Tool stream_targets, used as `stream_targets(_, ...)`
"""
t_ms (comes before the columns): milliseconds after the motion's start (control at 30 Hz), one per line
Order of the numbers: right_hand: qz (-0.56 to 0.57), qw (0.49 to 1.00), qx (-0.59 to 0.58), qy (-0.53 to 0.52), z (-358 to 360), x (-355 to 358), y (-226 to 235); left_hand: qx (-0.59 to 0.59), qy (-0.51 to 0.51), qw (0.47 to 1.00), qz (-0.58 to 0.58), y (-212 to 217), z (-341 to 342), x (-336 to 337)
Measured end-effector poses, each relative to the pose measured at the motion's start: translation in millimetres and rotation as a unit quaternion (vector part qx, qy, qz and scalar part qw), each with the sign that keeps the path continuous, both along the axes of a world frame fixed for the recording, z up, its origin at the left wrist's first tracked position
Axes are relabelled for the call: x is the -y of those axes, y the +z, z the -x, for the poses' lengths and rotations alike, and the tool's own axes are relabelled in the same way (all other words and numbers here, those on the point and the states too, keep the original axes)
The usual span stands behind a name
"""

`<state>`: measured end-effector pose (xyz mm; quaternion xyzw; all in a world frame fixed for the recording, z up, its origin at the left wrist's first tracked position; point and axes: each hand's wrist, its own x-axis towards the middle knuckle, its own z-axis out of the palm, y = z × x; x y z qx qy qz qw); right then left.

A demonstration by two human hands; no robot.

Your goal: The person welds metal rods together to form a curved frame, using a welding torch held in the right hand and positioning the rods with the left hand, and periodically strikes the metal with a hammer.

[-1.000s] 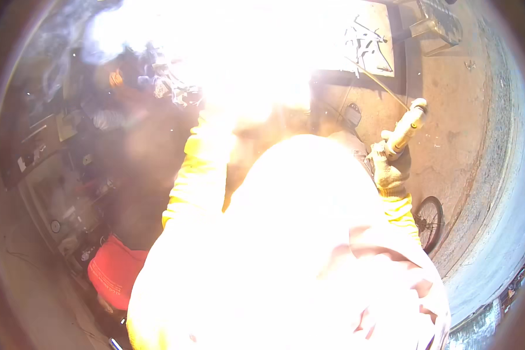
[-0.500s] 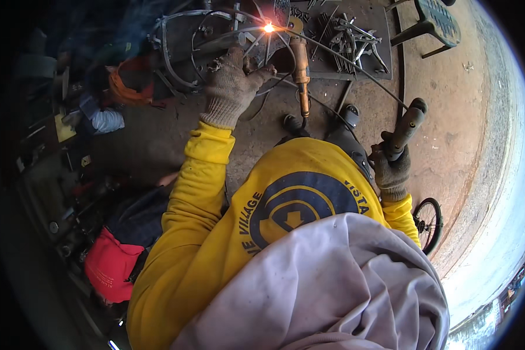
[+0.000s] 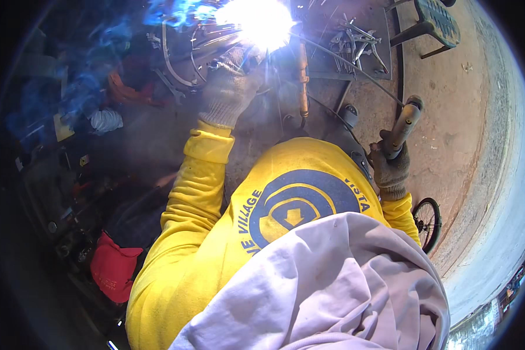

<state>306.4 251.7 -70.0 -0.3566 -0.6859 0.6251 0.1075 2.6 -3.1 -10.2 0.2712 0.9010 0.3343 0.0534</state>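
A welding electrode holder (image 3: pixel 403 125) is gripped in my gloved right hand (image 3: pixel 389 166), at the right of my body. Its long thin electrode (image 3: pixel 350 63) slants up and left into a blinding white arc. My gloved left hand (image 3: pixel 230 87) closes on the near side of a metal frame (image 3: pixel 168 53) of curved bars and rods, just below the arc. Glare and smoke hide its fingertips and much of the frame. Close to the arc on the right lies an orange angle grinder (image 3: pixel 303 87), its head lost in the glare.
Loose metal pieces (image 3: pixel 359 42) lie on the dark worktable (image 3: pixel 385 61). A plastic chair (image 3: pixel 434 26) stands at the far right, and a bicycle wheel (image 3: pixel 428 224) at the lower right. A person in a red top (image 3: pixel 114 265) is low on my left. An orange item (image 3: pixel 131 90) lies beyond.
The small orange glow has flared into a large white-blue arc with sparks and smoke. The electrode holder has shifted slightly left. My left hand stays nearly in place.
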Motion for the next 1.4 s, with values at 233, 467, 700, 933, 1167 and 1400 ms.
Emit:
stream_targets(233,0.006,1.000,-0.003,0.003,0.1,0.3,4.2,-0.137,-0.056,0.987,0.056,10.4,-0.8,-2.0)
stream_targets(467,0.000,1.000,-0.017,0.006,5.6,1.2,17.3,-0.231,-0.148,0.956,0.100,8.7,3.4,-3.8)
stream_targets(700,0.023,0.999,-0.032,-0.002,-1.6,0.9,7.4,-0.080,-0.018,0.992,0.096,18.5,-1.4,-10.8)
stream_targets(933,0.039,0.999,-0.021,0.001,-3.3,0.3,5.7,-0.039,0.011,0.993,0.108,28.1,-3.9,-16.1)
stream_targets(1167,-0.039,0.998,-0.029,0.030,-1.4,0.5,10.8,-0.039,0.004,0.994,0.101,39.5,-6.7,-19.2)
stream_targets(1400,0.008,1.000,-0.015,0.012,-0.3,1.8,8.2,-0.218,-0.076,0.972,0.030,11.6,-0.5,3.8)
